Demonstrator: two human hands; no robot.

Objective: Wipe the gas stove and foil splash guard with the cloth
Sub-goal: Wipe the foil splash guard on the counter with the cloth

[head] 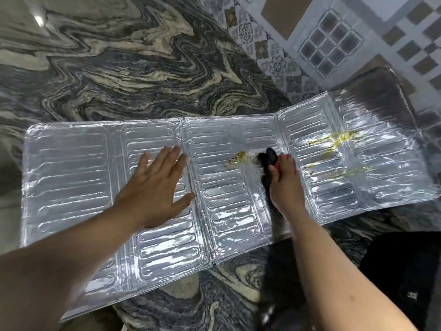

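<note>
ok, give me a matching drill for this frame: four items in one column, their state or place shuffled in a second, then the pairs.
Items:
1. left hand
2. right hand
3. foil splash guard
4. yellow stains

States or places:
A. lying unfolded on the marble countertop
B. spread flat, palm down on the foil
C. smeared on the far-right panels
D. gripping a dark cloth beside a brownish smear

Pairs: 1-B, 2-D, 3-A, 4-C
</note>
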